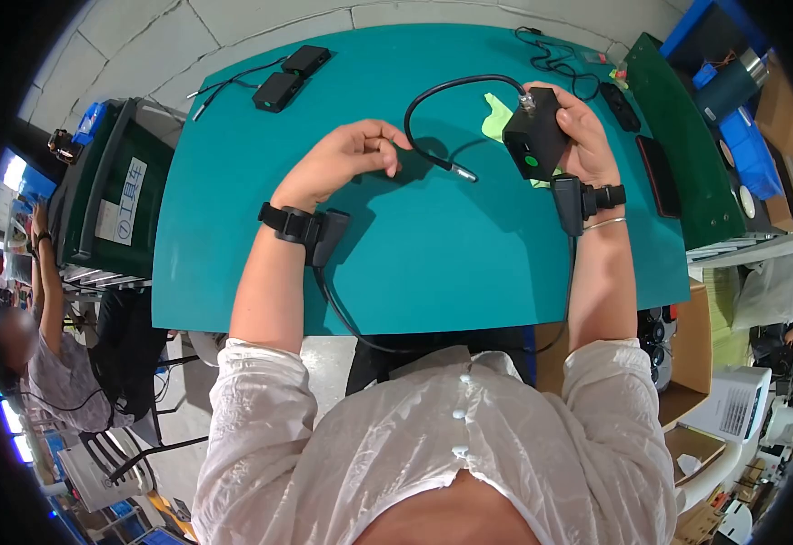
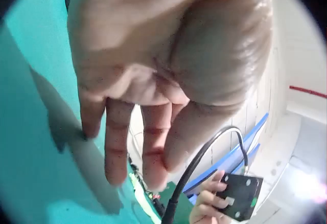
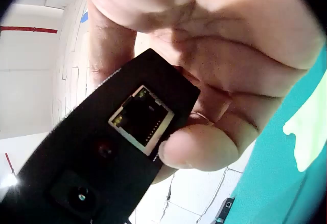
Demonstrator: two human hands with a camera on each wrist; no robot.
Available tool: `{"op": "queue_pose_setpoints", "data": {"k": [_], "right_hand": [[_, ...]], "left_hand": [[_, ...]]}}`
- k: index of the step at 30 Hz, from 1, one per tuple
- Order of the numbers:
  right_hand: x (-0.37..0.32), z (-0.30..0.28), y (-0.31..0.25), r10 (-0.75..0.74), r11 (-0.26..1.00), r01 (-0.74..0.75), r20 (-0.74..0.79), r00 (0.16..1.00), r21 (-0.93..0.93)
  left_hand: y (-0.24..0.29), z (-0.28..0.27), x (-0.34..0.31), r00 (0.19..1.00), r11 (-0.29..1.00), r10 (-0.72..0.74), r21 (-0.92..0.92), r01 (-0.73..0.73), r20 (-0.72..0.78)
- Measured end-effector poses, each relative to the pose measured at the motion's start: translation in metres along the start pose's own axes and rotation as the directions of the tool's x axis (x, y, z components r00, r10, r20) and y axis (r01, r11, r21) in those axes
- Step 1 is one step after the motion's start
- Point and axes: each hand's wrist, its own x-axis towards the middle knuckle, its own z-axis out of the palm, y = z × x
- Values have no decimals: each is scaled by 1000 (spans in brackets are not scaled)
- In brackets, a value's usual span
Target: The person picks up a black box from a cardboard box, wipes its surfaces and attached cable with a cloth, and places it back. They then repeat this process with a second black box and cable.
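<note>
My right hand (image 1: 589,136) grips a small black box (image 1: 534,136) raised over the table, thumb on one side and fingers round the other. In the right wrist view an Ethernet port (image 3: 141,120) and a round power socket (image 3: 80,196) show on the box's end. A black cable (image 1: 451,82) leaves a metal connector on the box and arcs left, ending in a bare metal plug (image 1: 463,173). My left hand (image 1: 346,156) hovers beside this cable with loosely bent fingers and holds nothing; its index fingertip is right by the cable.
On the teal table (image 1: 433,272), two more black boxes (image 1: 278,91) with cables lie at the back left. A yellow-green cloth (image 1: 496,116) is under the raised box. At right are a black power strip (image 1: 620,107), a dark red-edged case (image 1: 658,177) and a green bin (image 1: 678,136).
</note>
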Motion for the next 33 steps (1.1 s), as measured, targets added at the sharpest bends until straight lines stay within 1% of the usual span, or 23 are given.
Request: {"op": "queue_pose_setpoints", "data": {"k": [1, 2, 4, 5, 7, 8, 9, 10, 11, 13, 14, 15, 17, 18, 20, 22, 24, 26, 27, 29, 30, 32, 33], "right_hand": [[-1, -2, 0, -15, 1000, 15, 17, 1000, 10], [0, -3, 2, -15, 1000, 15, 26, 1000, 2], [2, 2, 5, -9, 1000, 9, 43, 999, 12], [3, 4, 6, -7, 1000, 5, 57, 998, 20], [3, 6, 5, 5, 1000, -6, 59, 998, 7], [2, 6, 4, 15, 1000, -14, 58, 998, -7], [1, 6, 3, 15, 1000, -15, 56, 998, -7], [0, 4, 0, 1, 1000, 0, 26, 1000, -20], [-2, 1, -2, -15, 999, 15, -2, 1000, -33], [-2, -11, -2, -11, 998, 9, -41, 999, -63], [-2, -16, 0, 2, 995, -16, -143, 990, -97], [-1, -19, 2, 11, 991, -43, -245, 970, -128], [0, -24, 5, 18, 993, -50, -282, 959, -104], [-1, -26, 5, 56, 992, -88, -309, 949, -90], [-1, -30, 5, 89, 990, -121, -340, 936, -75], [-3, -35, 6, 185, 974, -217, -320, 929, -69], [-5, -37, 11, 199, 970, -231, -293, 935, -79], [-4, -36, 11, 235, 961, -260, -216, 948, -95], [-4, -35, 10, 236, 961, -261, -216, 947, -95], [-4, -30, 10, 227, 964, -251, -216, 950, -91], [-5, -27, 8, 227, 964, -251, -213, 950, -89], [-5, -22, 6, 252, 955, -287, -304, 919, -74], [-4, -25, 7, 254, 955, -287, -296, 921, -72]], "left_hand": [[2, 0, -2, 997, 994, 75, -82, -73, 26], [4, 5, -3, 997, 994, 74, -83, -72, 23], [18, 25, -5, 966, 983, 114, -112, -143, -234], [18, 24, -5, 965, 984, 111, -113, -141, -237], [18, 22, -3, 998, 994, 62, -85, -65, -29], [14, 19, -2, 998, 994, 61, -86, -63, -27], [8, 15, -1, 993, 991, 109, -70, -112, -35], [4, 11, 0, 987, 986, 158, -54, -160, -43], [2, 6, 1, 987, 986, 158, -54, -160, -41], [0, -3, 1, 955, 968, 204, -102, -230, -215], [-2, -5, 0, 944, 971, 159, -128, -202, -289], [0, -6, -2, 944, 971, 160, -127, -203, -287], [5, -5, -6, 946, 901, 146, -355, -248, -290], [11, -3, -8, 946, 901, 149, -354, -250, -288], [21, 2, -13, 962, 822, 102, -523, -225, -254], [12, -5, -12, 970, 789, 112, -574, -218, -215], [-5, -18, -8, 976, 752, 127, -625, -209, -174], [-22, -27, -3, 948, 492, 313, -844, -214, -58], [-18, -24, -3, 948, 491, 313, -844, -214, -58], [-9, -17, -5, 947, 412, 168, -853, -320, -274], [0, -10, -6, 946, 414, 166, -852, -322, -277], [17, 1, -8, 935, 344, 97, -870, -354, -342], [15, 1, -7, 932, 346, 95, -866, -360, -349]]}}
